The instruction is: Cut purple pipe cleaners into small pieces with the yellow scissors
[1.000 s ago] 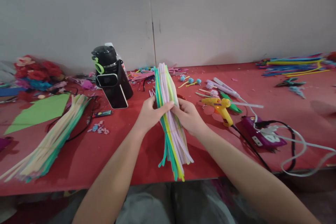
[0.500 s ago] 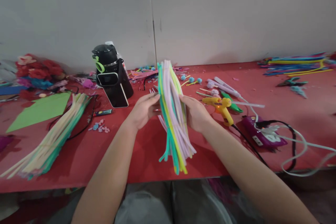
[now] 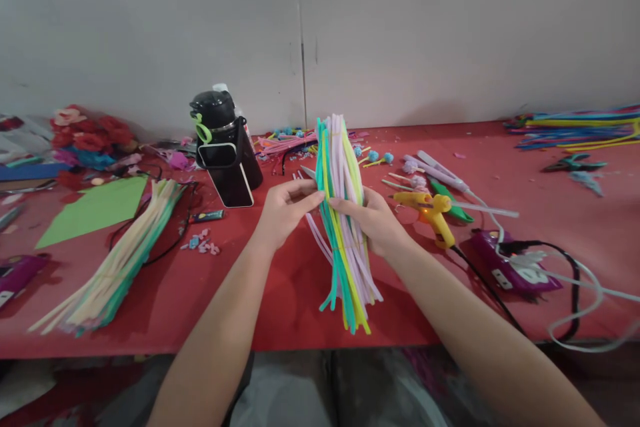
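A bundle of pipe cleaners (image 3: 345,240) in teal, yellow and lilac stands nearly upright over the table in front of me, its lower ends fanned out. My right hand (image 3: 377,219) is closed round its right side, thumb across the front. On the left side, the thumb and forefinger of my left hand (image 3: 290,210) pinch at the bundle's edge; its other fingers are partly hidden. Behind the bundle, loose lilac pipe cleaners (image 3: 317,240) lie on the red surface. A grey pointed blade (image 3: 309,172) shows just past my left fingers.
Left: a cream and teal pipe cleaner bundle (image 3: 120,260), green sheet (image 3: 93,210), black tumbler (image 3: 215,110) and phone (image 3: 233,177). Right: a yellow glue gun (image 3: 433,210), purple power strip (image 3: 515,267) with looping cables, pliers (image 3: 575,163). A grey partition (image 3: 425,33) stands behind the red table (image 3: 280,320).
My right thumb has come across the bundle's front, and my left fingers have closed into a pinch at its edge. The whole view has shifted slightly, so things sit further right.
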A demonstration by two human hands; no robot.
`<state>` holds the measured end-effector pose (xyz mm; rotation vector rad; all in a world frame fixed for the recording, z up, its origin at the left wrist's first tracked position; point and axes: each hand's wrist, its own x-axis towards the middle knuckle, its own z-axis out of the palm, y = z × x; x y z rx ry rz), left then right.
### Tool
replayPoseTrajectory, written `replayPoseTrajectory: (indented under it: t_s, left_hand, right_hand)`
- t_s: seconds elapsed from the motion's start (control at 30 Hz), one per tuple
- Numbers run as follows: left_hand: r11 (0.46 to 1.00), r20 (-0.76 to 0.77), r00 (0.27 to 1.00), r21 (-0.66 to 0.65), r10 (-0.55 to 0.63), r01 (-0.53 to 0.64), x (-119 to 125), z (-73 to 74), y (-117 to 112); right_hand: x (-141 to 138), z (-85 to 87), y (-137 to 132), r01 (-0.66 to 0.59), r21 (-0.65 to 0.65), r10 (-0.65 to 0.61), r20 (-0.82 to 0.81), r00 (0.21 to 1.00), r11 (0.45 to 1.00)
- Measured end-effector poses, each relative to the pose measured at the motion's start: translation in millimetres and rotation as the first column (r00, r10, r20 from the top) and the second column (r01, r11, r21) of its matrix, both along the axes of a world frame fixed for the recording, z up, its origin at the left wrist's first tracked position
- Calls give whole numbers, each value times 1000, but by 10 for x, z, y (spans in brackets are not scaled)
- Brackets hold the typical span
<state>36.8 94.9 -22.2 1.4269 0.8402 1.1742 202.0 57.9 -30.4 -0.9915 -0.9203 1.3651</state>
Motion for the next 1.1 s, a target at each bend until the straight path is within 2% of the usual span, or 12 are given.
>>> replayPoseTrajectory:
  t_s: [0.17, 0.33, 0.43, 0.57, 0.7, 0.8, 0.87, 0.93, 1.03, 1.1]
  left_hand:
    - [995, -27, 995, -16, 98, -98, 10, 47, -27]
    - [997, -59, 995, -4, 78, -79, 24, 68, -57]
    - [998, -53, 998, -60, 24, -27, 28, 67, -64]
    - [984, -34, 995, -152, -98, 92, -7, 95, -64]
    - [926, 49, 969, -286, -242, 246, -112, 165, -52]
    - [888, 189, 932, -294, -309, 354, -215, 213, -26]
    - [899, 309, 905, -234, -292, 370, -272, 237, -3]
    - [930, 430, 874, -172, -226, 325, -311, 267, 22]
    - [975, 600, 799, -145, -48, 167, -352, 343, 61]
    - [987, 685, 724, -156, 76, 44, -381, 400, 94]
  right_hand:
    - [42, -20, 3, 36, 34, -38, 45, 998, 999]
    - [105, -8, -27, -28, 56, 23, 87, 996, 998]
    - [121, 2, -27, -2, 13, 1, 72, 997, 1000]
    - [142, 47, -19, 113, -66, -111, 33, 993, 991]
    - [186, 109, -4, 166, -89, -170, -34, 985, 982]
    - [217, 125, 14, 193, -86, -200, -82, 976, 977]
    - [230, 118, 25, 224, -74, -230, -97, 968, 972]
    - [240, 107, 33, 253, -64, -258, -103, 961, 965]
    - [264, 105, 30, 278, -48, -281, -87, 956, 959]
    - [286, 119, 17, 250, -47, -251, -40, 967, 967]
